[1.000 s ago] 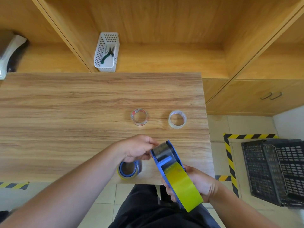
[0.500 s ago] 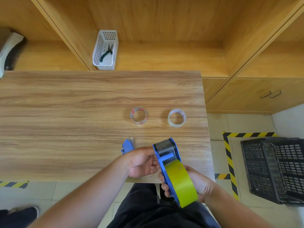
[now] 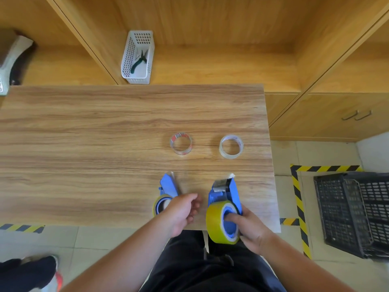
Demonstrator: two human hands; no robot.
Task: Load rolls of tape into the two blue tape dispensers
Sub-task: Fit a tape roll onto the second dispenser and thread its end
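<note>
- a second ago the right hand (image 3: pixel 252 228) held the right dispenser (image 3: pixel 226 199) up in the air, on its edge; now it stands at the near edge of the surface (image 3: pixel 84 144), and its yellow roll (image 3: pixel 219 222) hangs partly past that edge.
- the right grip is pressed around this dispenser, with one finger inside the blue hub.
- the left hand (image 3: pixel 182 211) has let go of the right dispenser; its grip is now loosely curled and holds nothing, between the two dispensers.
- the left dispenser (image 3: pixel 167 188) lies flat, just beside the left hand, with a yellow roll (image 3: pixel 160 206) on it. half a second ago it was mostly hidden.
- i judge both dispensers are loaded, so the task is near its end; maybe only the tape ends need a check.
- edges: both dispensers are close to the near edge, so a small pull toward me can drop one.
- room: the two clear rolls (image 3: pixel 181 143) sit farther back, well apart from the hands; the left part of the surface is free for pushing things in.
</note>
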